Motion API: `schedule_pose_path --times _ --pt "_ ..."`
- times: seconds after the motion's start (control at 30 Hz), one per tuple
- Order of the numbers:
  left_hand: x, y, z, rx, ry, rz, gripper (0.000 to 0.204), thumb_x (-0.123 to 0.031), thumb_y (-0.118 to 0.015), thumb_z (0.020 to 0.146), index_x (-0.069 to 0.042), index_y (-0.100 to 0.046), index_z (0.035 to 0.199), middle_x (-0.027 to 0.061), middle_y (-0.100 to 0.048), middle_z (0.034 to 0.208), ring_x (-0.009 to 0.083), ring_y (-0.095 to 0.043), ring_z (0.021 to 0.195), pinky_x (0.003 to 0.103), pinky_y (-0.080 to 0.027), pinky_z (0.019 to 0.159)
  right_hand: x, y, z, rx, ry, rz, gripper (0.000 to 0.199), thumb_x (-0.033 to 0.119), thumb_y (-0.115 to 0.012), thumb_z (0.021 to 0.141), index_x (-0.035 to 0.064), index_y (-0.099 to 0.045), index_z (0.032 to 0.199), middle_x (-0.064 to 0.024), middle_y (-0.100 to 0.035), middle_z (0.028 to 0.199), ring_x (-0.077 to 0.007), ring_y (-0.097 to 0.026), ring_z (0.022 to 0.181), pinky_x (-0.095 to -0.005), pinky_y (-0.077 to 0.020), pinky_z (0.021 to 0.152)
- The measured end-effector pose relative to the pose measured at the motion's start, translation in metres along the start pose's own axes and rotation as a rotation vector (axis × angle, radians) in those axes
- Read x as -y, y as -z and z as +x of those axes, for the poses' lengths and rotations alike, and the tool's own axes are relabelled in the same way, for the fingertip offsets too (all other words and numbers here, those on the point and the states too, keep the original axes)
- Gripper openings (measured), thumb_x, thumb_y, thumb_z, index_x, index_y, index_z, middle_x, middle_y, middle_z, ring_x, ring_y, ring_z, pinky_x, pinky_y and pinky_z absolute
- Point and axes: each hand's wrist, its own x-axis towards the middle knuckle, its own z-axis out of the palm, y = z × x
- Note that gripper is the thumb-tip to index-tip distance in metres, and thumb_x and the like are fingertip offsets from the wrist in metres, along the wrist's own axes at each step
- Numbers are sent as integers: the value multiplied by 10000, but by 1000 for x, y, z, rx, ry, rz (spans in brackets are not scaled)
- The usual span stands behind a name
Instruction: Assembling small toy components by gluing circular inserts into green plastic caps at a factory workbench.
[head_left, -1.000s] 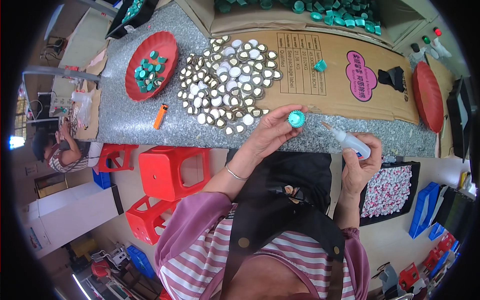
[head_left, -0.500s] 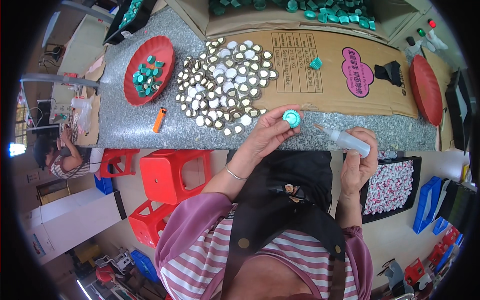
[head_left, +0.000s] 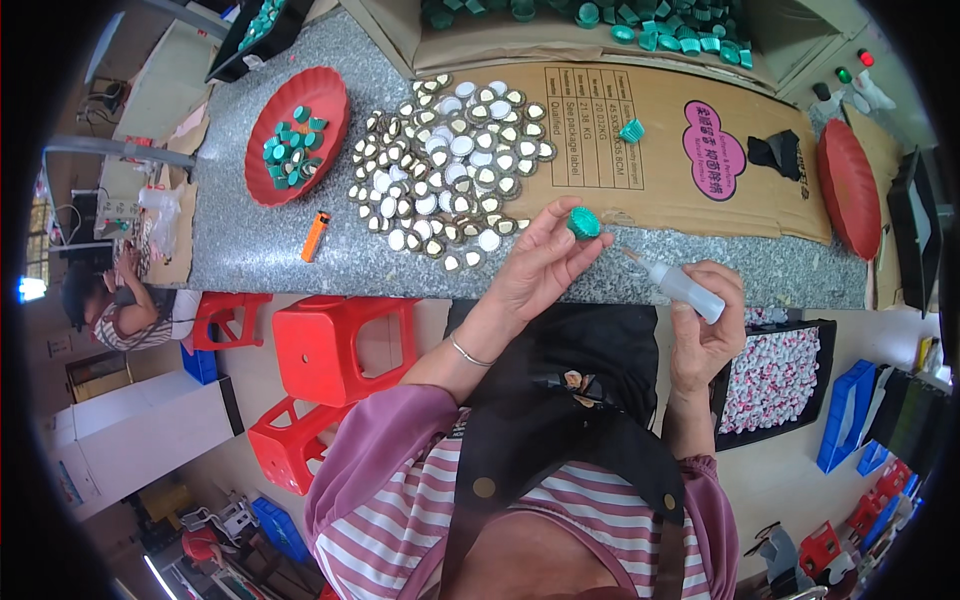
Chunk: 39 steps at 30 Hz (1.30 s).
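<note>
My left hand (head_left: pixel 535 262) pinches a green crimped cap (head_left: pixel 583 223) between thumb and fingers, just above the table's front edge. Compared with that cap, a clear squeeze bottle (head_left: pixel 690 292) with a thin nozzle sits a little to the right, closed in my right hand (head_left: pixel 712 330). Its tip points toward the cap and stays apart from it. Beyond my left hand spreads a pile of small round discs (head_left: pixel 440 175) with white and silvery faces. Another green cap (head_left: pixel 631 130) lies on the flat cardboard (head_left: pixel 590 190).
At left, a red dish (head_left: pixel 262 170) holds several green caps; an orange lighter (head_left: pixel 315 237) lies nearby. A second red dish (head_left: pixel 850 190) stands at right. Green caps fill an open box (head_left: pixel 685 40) at the back. Red stools (head_left: pixel 335 345) stand below left; another person (head_left: pixel 140 310) sits far left.
My left hand has turned the green cap, so its ridged outside now shows instead of its hollow inside. The bottle has shifted slightly left and down, with the nozzle still apart from the cap.
</note>
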Motion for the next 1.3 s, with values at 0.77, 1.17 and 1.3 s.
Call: schedule_pose_path --times 0.77,1.17,1.3 --pt "-4 -1 -2 62 22 151 357 -85 -537 889 -10 -451 1227 120 -528 1185 253 -526 1119 314 -456 934 10 -8 10 91 137 -115 295 138 -689 765 -18 -567 984 -149 -602 923 -246 -574 826 -320 -464 732" --pt "-4 -5 -4 79 33 218 340 -77 -556 873 -35 -500 1205 104 -540 1195 237 -531 1114 334 -443 943 11 -9 11 135 178 -200 309 85 -716 722 16 -581 991 -139 -619 908 -258 -610 811 -319 -491 698" --pt "-4 -6 -4 98 33 218 328 -75 -555 874 -38 -508 1196 96 -542 1193 231 -534 1109 332 -442 943 12 -10 12 149 185 -207 308 85 -723 716 20 -585 983 -142 -620 898 -260 -618 798 -320 -496 687"
